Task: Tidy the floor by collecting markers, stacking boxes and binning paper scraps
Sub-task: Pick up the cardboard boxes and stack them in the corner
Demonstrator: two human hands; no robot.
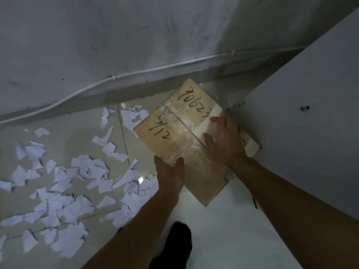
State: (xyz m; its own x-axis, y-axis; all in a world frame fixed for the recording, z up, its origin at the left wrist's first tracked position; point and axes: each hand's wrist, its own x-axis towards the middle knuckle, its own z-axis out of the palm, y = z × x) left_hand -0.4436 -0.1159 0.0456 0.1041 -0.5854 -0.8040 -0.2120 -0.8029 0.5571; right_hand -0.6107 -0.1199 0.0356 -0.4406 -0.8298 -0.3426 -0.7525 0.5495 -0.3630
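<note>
A taped cardboard box (174,121) with black handwriting on its top sits near the wall, against a white panel. Under its near edge shows another cardboard box (209,193). My left hand (170,171) holds the top box's near-left edge, thumb on the top face. My right hand (223,138) lies flat on the box top, fingers spread and straight. Several torn white paper scraps (64,183) litter the tiled floor to the left. No markers are visible.
A grey wall (136,35) with a white cable (97,82) running along it stands behind the box. A large white panel (310,113) rises on the right. My dark shoe (178,243) stands on a white surface (223,230) at the bottom.
</note>
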